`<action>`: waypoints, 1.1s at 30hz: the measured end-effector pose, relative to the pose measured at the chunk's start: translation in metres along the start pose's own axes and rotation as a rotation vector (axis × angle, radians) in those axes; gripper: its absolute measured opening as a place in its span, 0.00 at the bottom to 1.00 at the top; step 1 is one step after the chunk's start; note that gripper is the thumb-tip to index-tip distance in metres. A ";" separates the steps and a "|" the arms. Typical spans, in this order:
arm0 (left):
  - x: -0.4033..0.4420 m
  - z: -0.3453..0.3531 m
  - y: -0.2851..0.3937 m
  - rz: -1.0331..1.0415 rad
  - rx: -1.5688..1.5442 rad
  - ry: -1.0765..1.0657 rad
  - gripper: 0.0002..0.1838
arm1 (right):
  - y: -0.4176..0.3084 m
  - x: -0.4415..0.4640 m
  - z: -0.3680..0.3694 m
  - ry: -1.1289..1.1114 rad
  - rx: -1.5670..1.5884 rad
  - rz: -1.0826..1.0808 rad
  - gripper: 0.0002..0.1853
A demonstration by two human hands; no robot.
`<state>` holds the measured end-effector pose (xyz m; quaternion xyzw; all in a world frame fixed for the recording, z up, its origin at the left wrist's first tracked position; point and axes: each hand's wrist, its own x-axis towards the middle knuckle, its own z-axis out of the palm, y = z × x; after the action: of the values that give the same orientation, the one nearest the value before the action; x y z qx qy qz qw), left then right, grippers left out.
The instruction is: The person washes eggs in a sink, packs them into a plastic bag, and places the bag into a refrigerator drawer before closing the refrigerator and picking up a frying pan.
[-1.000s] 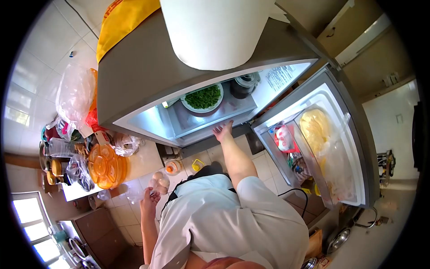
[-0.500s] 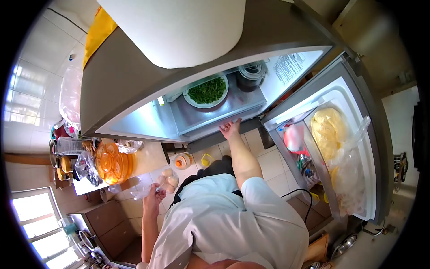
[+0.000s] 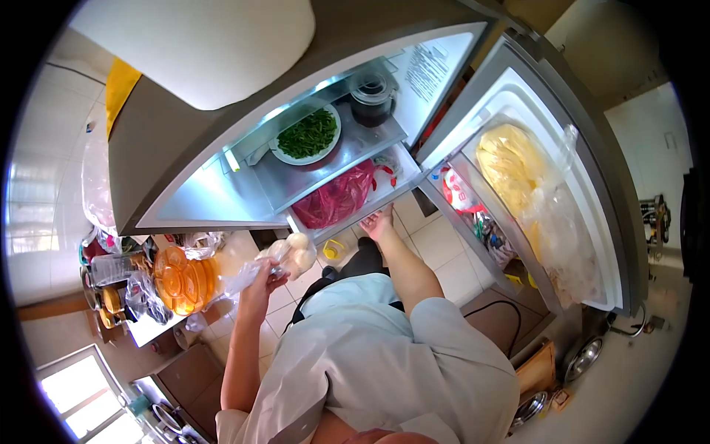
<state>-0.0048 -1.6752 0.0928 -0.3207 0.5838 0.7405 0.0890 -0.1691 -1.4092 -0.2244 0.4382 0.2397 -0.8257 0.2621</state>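
My left hand (image 3: 271,277) is closed on the gathered neck of a clear plastic bag (image 3: 248,277). Several round, pale things (image 3: 297,254), possibly eggs, bulge at its far end. My right hand (image 3: 379,223) has its fingers hooked at the front edge of a fridge drawer (image 3: 342,223), which is pulled partway out. Inside the drawer lie a pink plastic bag (image 3: 336,196) and, beside it, a whitish bag with red parts (image 3: 384,175). On the shelf above are a plate of chopped greens (image 3: 307,135) and a lidded glass jug (image 3: 371,100) of dark liquid.
The fridge door (image 3: 592,222) stands wide to the right, its racks holding a bag of yellow stuff (image 3: 510,159) and other bags. To the left, a counter bears an orange lidded tray (image 3: 177,281) and clutter. A yellow-marked container (image 3: 333,249) stands on the tiled floor.
My right hand has drawn the drawer out toward me, uncovering the pink bag. My left hand has brought its bag up and right, closer to the drawer. The camera view has shifted.
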 end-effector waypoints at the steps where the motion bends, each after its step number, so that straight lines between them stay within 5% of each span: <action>1: 0.007 0.009 0.004 0.001 0.022 -0.033 0.15 | -0.001 -0.004 -0.006 -0.014 -0.012 0.007 0.57; 9: 0.074 0.105 0.016 0.055 0.207 -0.340 0.16 | -0.015 -0.042 -0.029 -0.043 -0.079 -0.004 0.53; 16: 0.145 0.188 -0.030 0.230 0.178 -0.304 0.19 | -0.051 -0.126 -0.112 -0.077 -0.294 -0.040 0.45; 27: 0.203 0.254 -0.063 0.230 0.083 -0.227 0.18 | -0.017 -0.248 -0.313 0.304 -0.024 -0.192 0.46; 33: 0.226 0.274 -0.085 0.085 0.016 -0.212 0.16 | 0.004 -0.282 -0.336 0.514 -0.007 -0.158 0.44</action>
<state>-0.2393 -1.4522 -0.0761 -0.2145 0.5902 0.7687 0.1213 0.1692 -1.1399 -0.1542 0.6124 0.3346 -0.7046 0.1287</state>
